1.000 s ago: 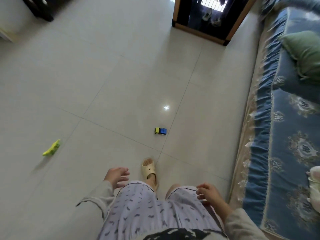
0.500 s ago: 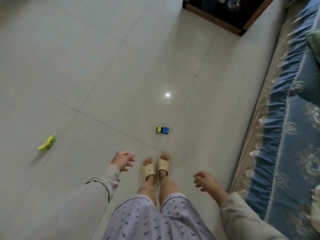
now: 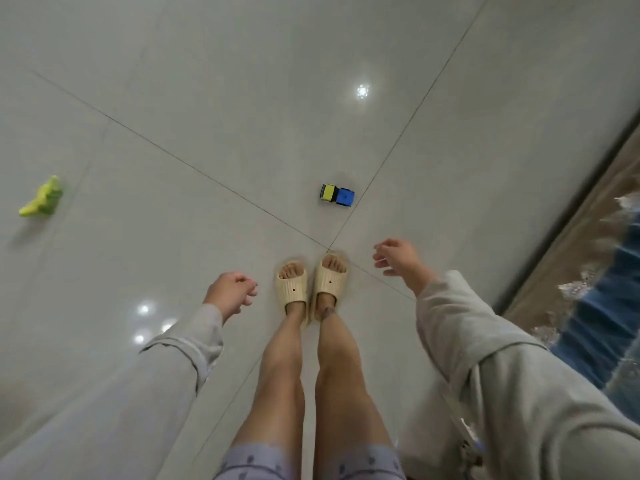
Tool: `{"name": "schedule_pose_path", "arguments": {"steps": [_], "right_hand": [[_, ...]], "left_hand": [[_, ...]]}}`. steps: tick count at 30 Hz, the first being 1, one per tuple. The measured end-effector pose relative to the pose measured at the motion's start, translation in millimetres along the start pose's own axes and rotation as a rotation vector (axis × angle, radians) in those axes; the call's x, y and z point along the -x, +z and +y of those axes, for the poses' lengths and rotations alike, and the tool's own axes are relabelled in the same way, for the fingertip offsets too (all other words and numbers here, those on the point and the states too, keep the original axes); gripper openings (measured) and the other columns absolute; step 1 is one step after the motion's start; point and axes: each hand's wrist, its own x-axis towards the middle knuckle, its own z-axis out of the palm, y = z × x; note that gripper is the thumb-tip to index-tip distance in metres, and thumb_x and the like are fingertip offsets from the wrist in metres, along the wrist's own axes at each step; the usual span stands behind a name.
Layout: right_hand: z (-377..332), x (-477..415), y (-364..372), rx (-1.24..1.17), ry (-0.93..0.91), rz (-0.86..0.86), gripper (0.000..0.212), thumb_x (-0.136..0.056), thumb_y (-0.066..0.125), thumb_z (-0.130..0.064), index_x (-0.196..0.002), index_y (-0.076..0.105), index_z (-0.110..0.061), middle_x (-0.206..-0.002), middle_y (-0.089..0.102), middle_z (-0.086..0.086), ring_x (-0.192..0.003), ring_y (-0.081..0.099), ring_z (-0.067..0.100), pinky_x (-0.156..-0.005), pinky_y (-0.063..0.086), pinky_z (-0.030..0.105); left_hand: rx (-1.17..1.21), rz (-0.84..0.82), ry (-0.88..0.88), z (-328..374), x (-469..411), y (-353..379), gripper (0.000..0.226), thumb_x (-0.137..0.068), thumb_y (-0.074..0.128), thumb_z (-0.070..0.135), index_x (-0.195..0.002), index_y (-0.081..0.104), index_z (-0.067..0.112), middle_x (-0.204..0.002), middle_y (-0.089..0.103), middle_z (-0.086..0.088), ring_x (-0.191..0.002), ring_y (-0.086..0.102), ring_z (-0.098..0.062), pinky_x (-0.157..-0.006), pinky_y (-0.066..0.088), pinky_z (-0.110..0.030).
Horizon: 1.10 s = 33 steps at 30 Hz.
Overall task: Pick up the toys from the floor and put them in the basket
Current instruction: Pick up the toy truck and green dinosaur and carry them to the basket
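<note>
A small yellow and blue toy truck (image 3: 337, 195) lies on the pale tiled floor just ahead of my feet. A yellow-green toy (image 3: 43, 197) lies far to the left on the floor. My left hand (image 3: 231, 293) hangs left of my feet, fingers loosely curled and holding nothing. My right hand (image 3: 397, 257) reaches forward right of my feet, below and to the right of the truck, fingers apart and empty. No basket is in view.
My feet in cream slippers (image 3: 310, 284) stand together at a tile joint. A bed with a blue frilled cover (image 3: 602, 320) runs along the right edge. Open tiled floor (image 3: 225, 98) stretches ahead and to the left.
The view has tilted down and closer to the floor. Both feet now stand together, and my right hand has stretched forward toward the truck. The left hand stays low beside my feet.
</note>
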Motion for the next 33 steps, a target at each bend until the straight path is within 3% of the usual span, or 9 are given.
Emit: {"name": "schedule_pose_path", "arguments": {"steps": [5, 10, 15, 18, 21, 23, 27, 32, 33], "right_hand": [[10, -118, 24, 0.029, -0.029, 0.059, 0.016, -0.088, 0.056, -0.011, -0.103, 0.058, -0.009, -0.095, 0.059, 0.009, -0.073, 0.055, 0.017, -0.062, 0.045, 0.028], [15, -227, 57, 0.263, -0.176, 0.164, 0.063, -0.073, 0.077, -0.019, -0.129, 0.049, -0.011, -0.123, 0.055, 0.008, -0.110, 0.054, 0.020, -0.085, 0.041, 0.028], [4, -327, 93, 0.272, -0.226, 0.206, 0.097, -0.066, 0.083, -0.022, -0.146, 0.027, -0.018, -0.148, 0.031, 0.010, -0.134, 0.033, 0.030, -0.104, 0.036, 0.038], [4, -370, 105, 0.477, -0.324, 0.256, 0.102, -0.065, 0.082, -0.022, -0.148, 0.023, -0.022, -0.155, 0.021, 0.007, -0.139, 0.023, 0.032, -0.107, 0.034, 0.043], [8, -392, 111, 0.697, -0.482, 0.356, 0.077, -0.068, 0.073, -0.013, -0.138, 0.042, -0.020, -0.150, 0.033, 0.007, -0.133, 0.031, 0.034, -0.103, 0.039, 0.041], [13, -393, 111, 0.721, -0.533, 0.417, 0.055, -0.073, 0.064, -0.009, -0.127, 0.053, -0.013, -0.137, 0.048, 0.009, -0.124, 0.043, 0.034, -0.094, 0.043, 0.041], [28, -345, 106, 0.544, -0.364, 0.284, 0.042, -0.073, 0.068, -0.019, -0.113, 0.057, -0.011, -0.112, 0.060, 0.011, -0.103, 0.056, 0.032, -0.077, 0.045, 0.036], [55, -204, 91, 0.248, -0.236, 0.140, 0.039, -0.071, 0.075, -0.018, -0.105, 0.058, -0.007, -0.091, 0.060, 0.009, -0.076, 0.057, 0.025, -0.070, 0.052, 0.040], [60, -171, 85, 0.213, -0.210, 0.132, 0.038, -0.073, 0.075, -0.018, -0.105, 0.058, -0.008, -0.088, 0.059, 0.007, -0.071, 0.057, 0.025, -0.064, 0.054, 0.036]], "left_hand": [[-0.030, -0.096, 0.116, 40, -97, 45, 0.013, -0.089, 0.048, 0.011, -0.083, 0.059, 0.015, -0.089, 0.064, -0.008, -0.060, 0.053, -0.012, -0.055, 0.038, -0.023], [-0.084, -0.102, 0.149, 56, -203, 70, 0.012, -0.089, 0.048, 0.013, -0.091, 0.059, 0.013, -0.093, 0.063, -0.006, -0.069, 0.055, -0.017, -0.057, 0.039, -0.024], [-0.036, -0.053, 0.107, 36, -291, 75, 0.013, -0.089, 0.047, 0.011, -0.091, 0.059, 0.013, -0.094, 0.063, -0.007, -0.069, 0.056, -0.017, -0.058, 0.039, -0.024], [-0.017, -0.045, 0.048, 14, -327, 76, 0.012, -0.090, 0.048, 0.011, -0.088, 0.059, 0.014, -0.094, 0.064, -0.009, -0.065, 0.055, -0.013, -0.059, 0.039, -0.024], [-0.026, -0.034, -0.012, -8, -350, 78, 0.013, -0.091, 0.047, 0.010, -0.088, 0.059, 0.014, -0.094, 0.063, -0.010, -0.064, 0.054, -0.014, -0.059, 0.038, -0.023], [-0.033, -0.022, -0.040, -17, -354, 77, 0.012, -0.090, 0.047, 0.009, -0.092, 0.059, 0.012, -0.095, 0.063, -0.011, -0.064, 0.054, -0.015, -0.059, 0.038, -0.023], [-0.048, -0.012, -0.021, -13, -328, 72, 0.013, -0.090, 0.046, 0.008, -0.088, 0.059, 0.012, -0.093, 0.062, -0.011, -0.061, 0.053, -0.015, -0.057, 0.036, -0.023], [-0.051, -0.044, 0.075, 22, -240, 61, 0.012, -0.089, 0.048, 0.012, -0.089, 0.059, 0.011, -0.091, 0.063, -0.008, -0.069, 0.055, -0.020, -0.056, 0.037, -0.024], [-0.046, -0.043, 0.093, 30, -217, 57, 0.012, -0.089, 0.048, 0.013, -0.090, 0.059, 0.011, -0.091, 0.063, -0.008, -0.069, 0.055, -0.019, -0.056, 0.037, -0.024]]}}
